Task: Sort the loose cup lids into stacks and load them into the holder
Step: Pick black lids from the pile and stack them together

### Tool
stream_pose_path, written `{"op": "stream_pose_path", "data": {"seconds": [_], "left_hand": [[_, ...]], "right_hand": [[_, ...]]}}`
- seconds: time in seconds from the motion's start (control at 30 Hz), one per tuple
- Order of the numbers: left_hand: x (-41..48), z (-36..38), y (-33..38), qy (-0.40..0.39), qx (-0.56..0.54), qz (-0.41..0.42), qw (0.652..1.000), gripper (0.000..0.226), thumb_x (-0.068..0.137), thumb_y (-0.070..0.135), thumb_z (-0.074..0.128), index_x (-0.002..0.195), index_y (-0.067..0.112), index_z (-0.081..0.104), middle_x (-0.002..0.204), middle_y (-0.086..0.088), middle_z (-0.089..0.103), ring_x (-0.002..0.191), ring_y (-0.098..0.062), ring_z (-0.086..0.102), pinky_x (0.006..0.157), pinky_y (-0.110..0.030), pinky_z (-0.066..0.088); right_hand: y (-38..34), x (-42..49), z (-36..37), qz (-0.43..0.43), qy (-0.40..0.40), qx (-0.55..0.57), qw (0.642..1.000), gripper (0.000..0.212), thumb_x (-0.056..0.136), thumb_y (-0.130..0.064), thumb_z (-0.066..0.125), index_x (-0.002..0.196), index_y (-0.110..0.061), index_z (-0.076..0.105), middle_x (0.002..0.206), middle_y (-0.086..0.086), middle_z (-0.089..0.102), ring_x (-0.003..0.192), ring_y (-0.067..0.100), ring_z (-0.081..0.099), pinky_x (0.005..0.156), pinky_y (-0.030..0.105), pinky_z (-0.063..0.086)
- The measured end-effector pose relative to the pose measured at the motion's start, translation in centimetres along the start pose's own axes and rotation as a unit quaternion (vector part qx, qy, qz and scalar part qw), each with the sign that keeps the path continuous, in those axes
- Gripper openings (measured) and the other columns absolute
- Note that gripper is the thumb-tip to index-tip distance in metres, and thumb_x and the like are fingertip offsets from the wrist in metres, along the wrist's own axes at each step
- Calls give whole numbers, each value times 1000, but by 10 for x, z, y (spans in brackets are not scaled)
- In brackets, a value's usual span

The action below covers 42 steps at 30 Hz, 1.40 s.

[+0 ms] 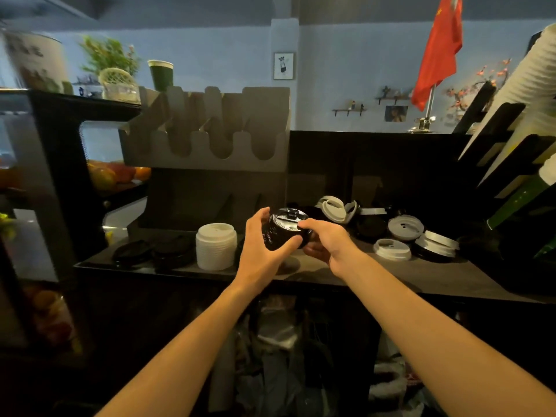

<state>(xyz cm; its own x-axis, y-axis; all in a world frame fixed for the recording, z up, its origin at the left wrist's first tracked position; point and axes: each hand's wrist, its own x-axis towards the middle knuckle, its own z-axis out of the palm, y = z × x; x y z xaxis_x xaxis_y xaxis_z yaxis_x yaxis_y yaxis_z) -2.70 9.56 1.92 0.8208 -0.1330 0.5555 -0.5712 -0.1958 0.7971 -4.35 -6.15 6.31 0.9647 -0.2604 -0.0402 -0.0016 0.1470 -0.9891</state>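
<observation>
While both hands grip one black lid stack (284, 233) above the counter (391, 275), left hand (264, 245) curls round it; right hand (326, 243) pinches its rim beside the white stack (216, 246).

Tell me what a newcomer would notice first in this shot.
The left hand and right hand grip a stack of black lids at centre. A neat white lid stack stands just left of them, loose white lids lie scattered to the right, and a red flag hangs at upper right.
</observation>
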Motion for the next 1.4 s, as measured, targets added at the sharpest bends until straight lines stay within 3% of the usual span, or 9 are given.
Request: {"op": "stream_pose_path", "data": {"seconds": [0.13,0.3,0.57,0.67,0.73,0.9,1.03,1.23,1.4], "left_hand": [[-4,-14,-22,58,104,50,992,84,80,36,84,148,20,37,143,7,46,129,-1,43,106,-13,36],[-9,-18,-37,86,141,44,985,78,85,30,81,149,15,38,145,3,45,132,-4,40,112,-23,40],[-5,-20,-45,63,175,7,983,71,94,31,71,154,16,36,162,1,30,149,-12,27,112,-17,23],[-5,-19,-44,66,201,14,977,67,96,32,67,154,15,38,164,-1,30,149,-15,30,111,-21,27],[-6,-19,-43,67,228,24,971,64,98,33,65,154,16,38,165,-3,29,147,-19,36,109,-24,33],[-9,-16,-43,67,241,30,968,60,98,30,64,152,16,41,166,-5,26,145,-24,40,108,-32,41],[-8,-16,-48,62,227,47,971,57,97,30,66,148,14,46,163,-6,32,146,-22,37,107,-31,42],[-7,-13,-52,78,235,60,967,52,93,38,70,136,13,54,152,-5,43,136,-21,48,99,-35,53],[-6,-13,-53,82,240,49,966,50,93,43,68,130,13,54,145,-4,47,122,-18,55,86,-26,51]], "right_hand": [[5,11,28,34,12,19,999,32,82,-22,79,108,-9,66,98,11,73,71,18,72,54,24,55],[14,22,51,20,16,16,1000,24,83,-21,79,102,-10,68,102,11,72,84,23,72,73,31,62],[33,33,68,-66,52,-93,992,36,89,-33,73,121,-18,67,100,-7,65,90,10,61,68,24,51],[33,31,67,-74,55,-129,987,7,92,-35,69,89,-29,66,85,-13,61,80,3,55,62,20,41],[35,30,68,-71,46,-157,984,16,93,-39,66,80,-30,64,84,-10,65,80,5,58,60,21,41],[42,30,67,-77,45,-199,976,21,94,-45,62,83,-27,64,86,-10,63,79,4,56,61,21,40],[43,30,63,-86,62,-204,973,39,92,-47,64,92,-9,73,90,9,72,80,18,65,74,34,53],[44,31,59,-87,75,-222,968,47,90,-48,65,95,-1,69,89,16,69,72,15,57,69,31,49],[48,36,58,-90,69,-232,966,37,91,-49,63,97,-13,63,91,0,64,79,11,57,69,29,48]]}}
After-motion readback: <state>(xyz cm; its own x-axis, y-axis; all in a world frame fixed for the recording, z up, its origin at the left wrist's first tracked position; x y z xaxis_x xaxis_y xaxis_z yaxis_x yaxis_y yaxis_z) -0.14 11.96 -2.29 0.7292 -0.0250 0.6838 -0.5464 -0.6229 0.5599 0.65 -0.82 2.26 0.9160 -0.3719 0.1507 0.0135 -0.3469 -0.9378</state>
